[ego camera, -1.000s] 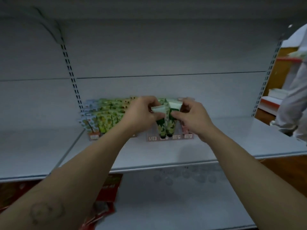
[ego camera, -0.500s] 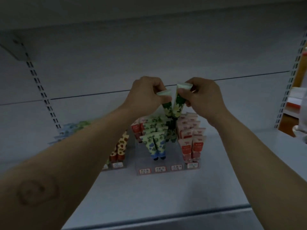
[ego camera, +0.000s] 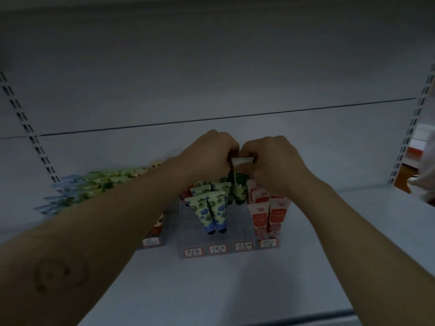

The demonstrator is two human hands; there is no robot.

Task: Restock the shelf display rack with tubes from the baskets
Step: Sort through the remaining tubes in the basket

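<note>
White metal shelf [ego camera: 235, 290] with a pale back panel and slotted uprights at both sides, dim light. Both hands meet over the back of a clear display rack [ego camera: 240, 228] standing on the shelf. Left hand [ego camera: 207, 156] is curled closed, fingers [ego camera: 229, 162] pinching the left end of a dark green tube [ego camera: 239, 184] at its flat white crimp; right hand [ego camera: 273, 161] is curled closed too, fingers [ego camera: 253, 158] on the right end of the same crimp. Green tube hangs cap-down straight below the fingers, its lower part down among the rack's rear rows; whether it is seated cannot be told. Just below and left of the fingers stand yellow-green tubes with blue caps [ego camera: 211, 211], upright in the front of a middle lane. Below and right of the fingers, pink-red tubes [ego camera: 268, 216] fill the right lane. Price labels [ego camera: 217, 249] line the rack's front edge. Far left of the fingers, partly behind the left forearm, a second rack of pale green and blue tubes [ego camera: 94, 187], blurred.
</note>
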